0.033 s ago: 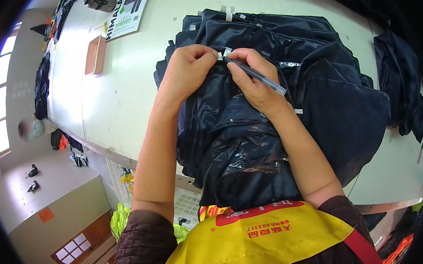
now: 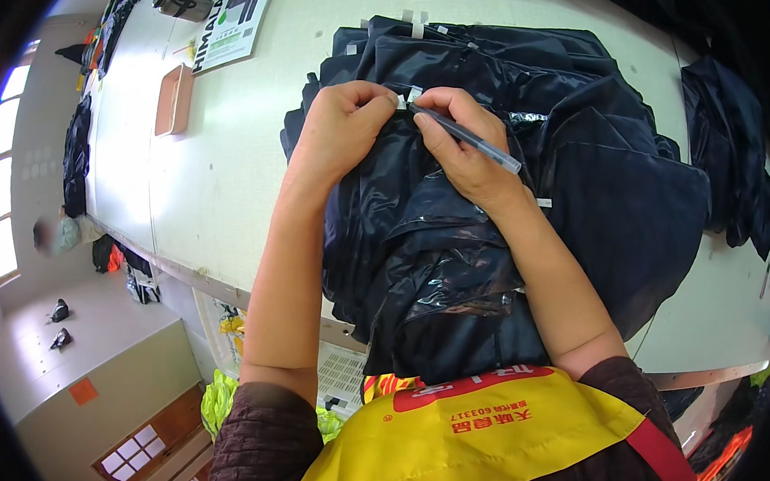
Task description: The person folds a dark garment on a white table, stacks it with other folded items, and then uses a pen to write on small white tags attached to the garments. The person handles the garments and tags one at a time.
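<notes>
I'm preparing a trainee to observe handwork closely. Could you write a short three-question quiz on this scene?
1. Multiple choice: which of the hands holds the pen? A) the left only; B) the right only; C) both.
2. True or false: the pink tray lies to the left of the dark fabric pile.
3. Fill in the colour: the small label at the thumb and finger of the left hand is ____.

Key: 1. B, the right hand. 2. True. 3. White.
</notes>
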Demonstrator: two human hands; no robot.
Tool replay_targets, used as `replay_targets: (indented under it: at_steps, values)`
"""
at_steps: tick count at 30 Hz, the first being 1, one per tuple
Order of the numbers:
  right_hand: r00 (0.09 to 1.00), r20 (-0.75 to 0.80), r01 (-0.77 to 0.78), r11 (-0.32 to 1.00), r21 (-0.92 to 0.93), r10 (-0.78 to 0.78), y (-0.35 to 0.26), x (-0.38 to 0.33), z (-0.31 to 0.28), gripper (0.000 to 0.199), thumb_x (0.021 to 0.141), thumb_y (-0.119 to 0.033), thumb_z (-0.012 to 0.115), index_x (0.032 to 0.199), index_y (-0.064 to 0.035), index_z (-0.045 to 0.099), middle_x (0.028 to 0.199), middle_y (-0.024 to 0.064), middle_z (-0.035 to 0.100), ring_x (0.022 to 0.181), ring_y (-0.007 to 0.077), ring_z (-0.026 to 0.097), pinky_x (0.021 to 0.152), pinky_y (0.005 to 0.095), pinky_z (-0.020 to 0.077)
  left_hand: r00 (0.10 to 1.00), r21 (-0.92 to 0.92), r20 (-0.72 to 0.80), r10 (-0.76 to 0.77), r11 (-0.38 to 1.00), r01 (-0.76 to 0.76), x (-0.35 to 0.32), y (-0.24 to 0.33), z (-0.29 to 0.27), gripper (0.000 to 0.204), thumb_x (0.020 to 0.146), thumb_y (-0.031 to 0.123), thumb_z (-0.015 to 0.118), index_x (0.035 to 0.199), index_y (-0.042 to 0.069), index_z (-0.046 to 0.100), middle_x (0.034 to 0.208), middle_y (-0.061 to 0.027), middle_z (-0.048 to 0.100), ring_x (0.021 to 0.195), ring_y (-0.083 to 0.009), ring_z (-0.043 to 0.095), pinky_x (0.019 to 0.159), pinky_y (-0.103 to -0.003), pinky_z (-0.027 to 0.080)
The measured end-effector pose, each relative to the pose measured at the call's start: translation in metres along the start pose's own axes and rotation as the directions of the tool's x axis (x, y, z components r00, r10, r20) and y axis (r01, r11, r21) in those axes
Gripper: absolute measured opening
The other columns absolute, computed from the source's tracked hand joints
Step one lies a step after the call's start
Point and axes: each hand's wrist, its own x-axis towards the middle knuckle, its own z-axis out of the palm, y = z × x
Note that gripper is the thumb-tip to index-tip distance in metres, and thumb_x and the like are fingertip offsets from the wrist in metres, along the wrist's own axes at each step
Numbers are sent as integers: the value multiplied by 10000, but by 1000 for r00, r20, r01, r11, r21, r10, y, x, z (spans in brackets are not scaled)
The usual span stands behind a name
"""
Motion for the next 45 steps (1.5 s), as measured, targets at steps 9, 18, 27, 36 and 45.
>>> replay_targets:
  at_steps: [9,18,27,36,45]
  values:
    - [999,-1,-40,998,50,40,-3,1,1,152,817,-112,637,915,-15,573,776,107,603,668,197,594,613,272,469,1000,-19,-7,17,1000,-17,-1,-3,0,243,837,177,608,925,-39,675,786,-25,636,722,-70,547,673,-190,437]
    - [979,-47,-181,948,263,200,5,-3,1,152,863,-131,594,957,-13,573,814,53,611,707,106,590,648,234,478,999,13,34,3,1000,-4,-8,8,-5,221,811,158,640,912,-35,674,771,-20,630,706,-69,543,656,-193,436]
    - [955,-263,26,844,535,137,-6,1,-17,209,883,-80,570,1060,23,526,833,76,591,693,109,598,659,219,496,834,657,246,494,548,-518,-86,38,35,82,699,73,648,751,47,591,729,-76,536,596,-238,583,499,-315,457]
    - [963,-89,-221,933,283,255,4,-3,-11,189,870,-137,605,1005,-10,570,775,45,610,660,79,588,605,206,478,831,383,36,554,761,-524,-48,41,20,158,742,68,630,895,35,653,891,-119,628,787,-284,612,682,-320,484]
    - [970,-153,-151,963,221,187,7,-7,-7,178,864,-140,610,975,-8,566,733,71,607,622,117,585,594,231,471,889,488,179,421,747,-452,7,22,-4,262,760,112,632,1019,78,654,940,-112,603,881,-280,583,767,-327,458]
